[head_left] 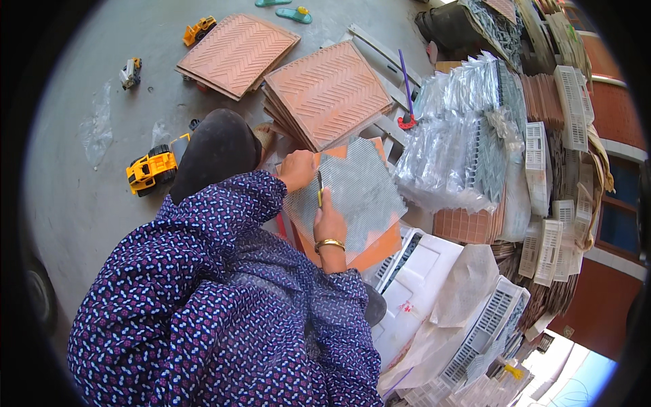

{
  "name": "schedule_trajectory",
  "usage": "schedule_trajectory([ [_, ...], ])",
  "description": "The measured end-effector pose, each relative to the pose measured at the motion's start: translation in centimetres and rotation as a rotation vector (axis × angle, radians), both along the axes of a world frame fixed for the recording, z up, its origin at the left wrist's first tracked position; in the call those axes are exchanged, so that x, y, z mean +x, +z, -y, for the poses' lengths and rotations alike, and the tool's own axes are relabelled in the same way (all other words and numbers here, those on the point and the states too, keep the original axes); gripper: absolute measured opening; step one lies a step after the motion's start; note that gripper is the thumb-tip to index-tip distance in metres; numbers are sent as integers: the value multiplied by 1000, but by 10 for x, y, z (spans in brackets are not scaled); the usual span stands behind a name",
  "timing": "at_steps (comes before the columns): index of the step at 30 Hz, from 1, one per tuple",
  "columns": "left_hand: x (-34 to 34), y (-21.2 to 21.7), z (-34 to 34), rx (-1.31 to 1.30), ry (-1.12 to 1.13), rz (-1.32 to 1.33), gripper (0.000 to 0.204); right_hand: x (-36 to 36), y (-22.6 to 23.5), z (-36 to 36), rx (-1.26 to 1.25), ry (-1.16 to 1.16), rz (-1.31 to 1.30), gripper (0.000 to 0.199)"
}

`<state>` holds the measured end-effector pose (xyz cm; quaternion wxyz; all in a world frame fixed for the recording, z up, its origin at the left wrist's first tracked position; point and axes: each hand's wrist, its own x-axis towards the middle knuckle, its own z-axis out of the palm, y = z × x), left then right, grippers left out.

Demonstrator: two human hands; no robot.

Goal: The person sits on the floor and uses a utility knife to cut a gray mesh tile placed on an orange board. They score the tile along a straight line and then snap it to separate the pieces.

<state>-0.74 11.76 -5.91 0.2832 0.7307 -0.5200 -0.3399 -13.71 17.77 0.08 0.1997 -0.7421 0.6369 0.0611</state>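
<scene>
Holding a yellow-handled cutter [320, 197] against grey mesh [363, 183] on an orange board [376, 252], at mid-view.
The right hand [330, 224] is closed around the cutter; the left hand [298, 171] curls at the mesh's 10 o'clock edge, its exact grip unclear. Work on this sheet looks unfinished; how much is left cannot be told. At 2 o'clock, clear plastic bags [434, 146] hold grey ridged pieces.

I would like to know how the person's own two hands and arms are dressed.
Both the left hand and right hand are gloveless. The loose, dark blue left sleeve and right sleeve have a small white and pinkish print. A gold-coloured bangle circles the right wrist.
</scene>
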Motion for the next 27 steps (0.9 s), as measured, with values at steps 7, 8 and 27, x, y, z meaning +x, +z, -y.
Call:
schedule_trajectory([
  [7,3,9,-2,-20,-75,-86,6,-17,-8,-5,-37,1,131,55],
  [8,7,10,-2,-32,-96,-102,5,-19,-8,-4,-49,9,158,54],
  [27,15,-10,-4,-177,-186,-367,10,-3,-20,0,331,-490,842,51],
])
